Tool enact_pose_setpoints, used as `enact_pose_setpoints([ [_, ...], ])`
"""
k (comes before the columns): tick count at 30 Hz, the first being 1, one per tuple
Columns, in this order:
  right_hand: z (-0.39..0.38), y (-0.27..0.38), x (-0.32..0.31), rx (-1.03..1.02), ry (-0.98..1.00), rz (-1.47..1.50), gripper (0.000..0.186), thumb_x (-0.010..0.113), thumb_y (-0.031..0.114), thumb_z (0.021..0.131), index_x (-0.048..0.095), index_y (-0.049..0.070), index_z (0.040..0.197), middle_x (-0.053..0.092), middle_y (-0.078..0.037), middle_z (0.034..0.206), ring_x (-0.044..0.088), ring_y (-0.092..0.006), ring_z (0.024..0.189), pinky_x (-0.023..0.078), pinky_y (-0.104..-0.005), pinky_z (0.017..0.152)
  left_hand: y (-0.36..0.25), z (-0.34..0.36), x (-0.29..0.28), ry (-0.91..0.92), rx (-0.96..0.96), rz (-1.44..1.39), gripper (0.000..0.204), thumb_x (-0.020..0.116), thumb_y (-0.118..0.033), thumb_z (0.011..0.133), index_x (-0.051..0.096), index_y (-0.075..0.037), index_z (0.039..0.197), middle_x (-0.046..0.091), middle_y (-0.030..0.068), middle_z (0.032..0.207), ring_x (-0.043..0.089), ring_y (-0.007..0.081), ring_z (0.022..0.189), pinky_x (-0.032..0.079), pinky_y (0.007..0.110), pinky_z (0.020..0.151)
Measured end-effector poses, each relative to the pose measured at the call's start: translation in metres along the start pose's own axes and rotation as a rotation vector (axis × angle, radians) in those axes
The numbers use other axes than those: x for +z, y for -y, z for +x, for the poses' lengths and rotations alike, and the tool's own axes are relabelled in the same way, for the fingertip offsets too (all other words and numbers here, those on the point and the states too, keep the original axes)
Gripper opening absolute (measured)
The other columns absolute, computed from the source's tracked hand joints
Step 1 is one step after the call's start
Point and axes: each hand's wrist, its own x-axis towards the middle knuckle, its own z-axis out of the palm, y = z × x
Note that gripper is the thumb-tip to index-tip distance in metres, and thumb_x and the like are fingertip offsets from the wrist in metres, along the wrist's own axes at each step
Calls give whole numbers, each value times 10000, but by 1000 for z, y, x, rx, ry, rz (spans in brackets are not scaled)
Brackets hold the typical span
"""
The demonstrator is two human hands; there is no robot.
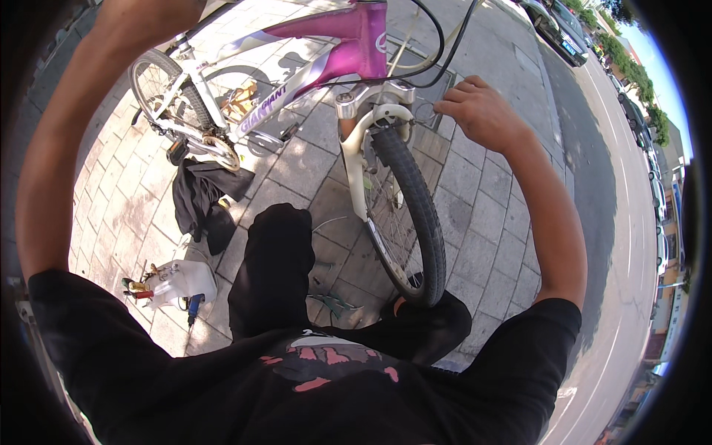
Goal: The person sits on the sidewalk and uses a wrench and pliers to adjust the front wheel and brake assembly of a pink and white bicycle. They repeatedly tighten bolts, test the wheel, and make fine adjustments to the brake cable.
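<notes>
A purple and white bicycle (326, 68) stands upright in front of me, its front wheel (415, 215) between my bent legs. Beside the top of the front fork (353, 159), my right hand (483, 115) has its fingertips pinched together on a thin wire (426, 111) that loops close to the fork. Black cables (434, 70) curve down from above, near that hand. My left hand (159, 16) is raised at the upper left above the rear of the bicycle. The top edge cuts it off, so its fingers and anything in them are hidden.
Left of my knee sits a white container (189, 280) of hand tools. Black cloth (204, 196) lies by the pedal (178, 151). Green scraps (332, 302) lie on the paving (297, 178) between my legs. A road with parked cars (560, 33) runs along the right.
</notes>
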Motion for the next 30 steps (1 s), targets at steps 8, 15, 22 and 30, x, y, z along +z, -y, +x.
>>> enact_pose_setpoints([
  [8, 6, -10, -6, -152, 47, -113, 319, 676, 12, 854, 711, 128, 1149, 695, -37, 1041, 661, -253, 1098, 490, -412, 1104, -8, 2, 8, -26, -4, 30, 280, 792, -272, 738, 705, -39, 867, 755, 211, 828, 769, 384, 830, 613, 485, 762],
  [15, 33, -20, 0, -329, -101, -156, 301, 666, 32, 867, 702, 152, 1140, 657, -13, 984, 649, -236, 1033, 496, -393, 1058, -4, -1, -10, -14, -15, 31, 188, 780, -200, 755, 701, -61, 853, 746, 197, 813, 762, 384, 819, 610, 477, 756],
  [22, -16, -25, 3, -243, 70, -185, 352, 694, 55, 841, 672, 105, 1189, 691, -58, 1136, 657, -262, 1175, 480, -439, 1132, -29, 6, 8, -76, 33, -149, 200, 776, -184, 752, 690, -66, 888, 739, 186, 807, 756, 382, 814, 604, 479, 742],
  [30, -21, -15, 21, -229, -102, -196, 202, 699, 127, 903, 670, 65, 1093, 708, -66, 1064, 681, -258, 1049, 521, -404, 938, -38, 4, 16, -52, 21, -112, 216, 766, -156, 718, 684, -73, 900, 738, 175, 805, 747, 388, 812, 595, 485, 735],
])
